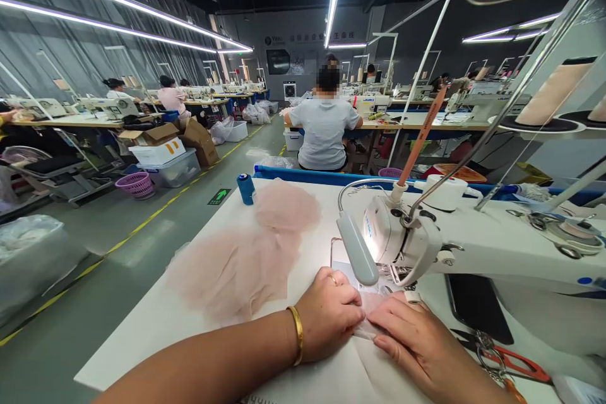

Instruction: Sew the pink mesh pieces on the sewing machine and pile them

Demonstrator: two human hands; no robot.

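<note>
My left hand [329,312], with a gold bangle and a ring, lies fingers curled on a pale pink fabric piece [367,322] in front of the white sewing machine [402,237]. My right hand [416,334] rests beside it, fingers pressed together on the same piece, near the needle area. Both hands pinch and hold the fabric flat on the white table [156,328]. A heap of sheer pink fabric [250,252] lies to the left of my hands.
A blue thread spool [245,189] stands at the table's far edge. Red-handled scissors [509,363] and a dark phone [476,306] lie at the right. Thread cones [552,95] sit on a stand. A seated person [324,123] works ahead; boxes and a pink basket [136,184] line the aisle.
</note>
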